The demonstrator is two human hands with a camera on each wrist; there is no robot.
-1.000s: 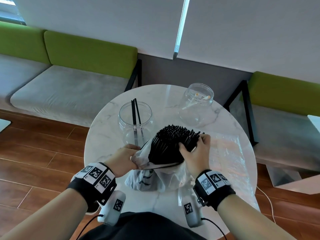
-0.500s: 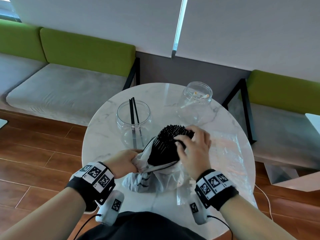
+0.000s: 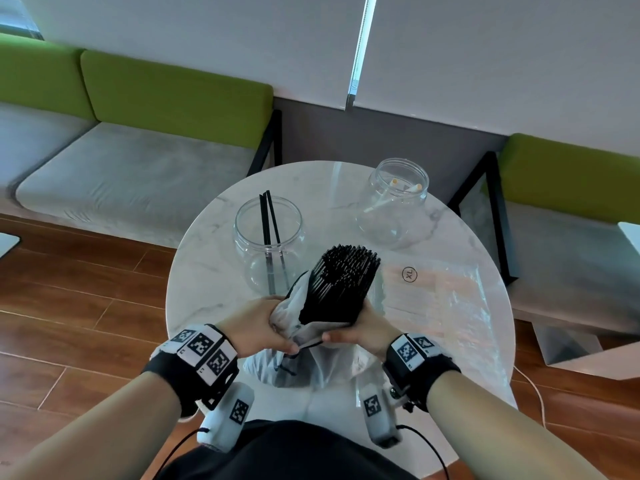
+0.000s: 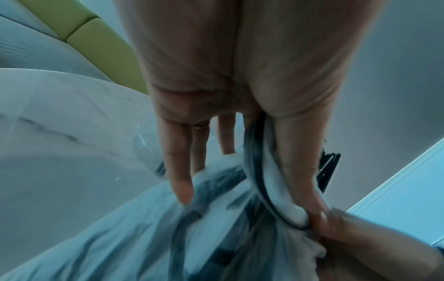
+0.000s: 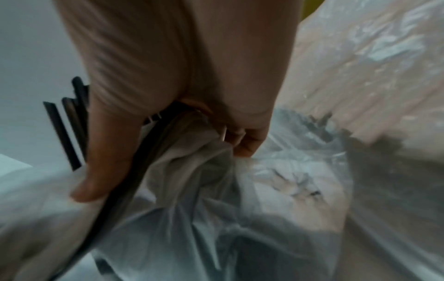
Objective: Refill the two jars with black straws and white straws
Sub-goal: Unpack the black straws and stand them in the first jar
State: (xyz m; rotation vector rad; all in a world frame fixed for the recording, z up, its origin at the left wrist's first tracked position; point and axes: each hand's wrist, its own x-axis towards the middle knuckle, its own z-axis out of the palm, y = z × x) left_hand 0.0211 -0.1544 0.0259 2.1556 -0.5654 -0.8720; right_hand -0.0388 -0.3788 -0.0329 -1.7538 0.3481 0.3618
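Black plastic straws (image 3: 341, 282) stand bundled in a crumpled translucent plastic bag (image 3: 294, 365) on the round white marble table (image 3: 207, 271), their lower ends hidden. Left hand (image 3: 254, 325) and right hand (image 3: 360, 332) both pinch the bag's black-edged rim, clearest in the wrist views. Only the head view shows two clear glass jars (image 3: 269, 237) and a flat clear packet (image 3: 440, 296) marked "XL".

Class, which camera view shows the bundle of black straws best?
The head view: the whole bundle of black straws shows, rising from the plastic bag between both hands. The right wrist view shows only a few straw ends beside the thumb; the left wrist view, just a dark sliver behind the thumb.
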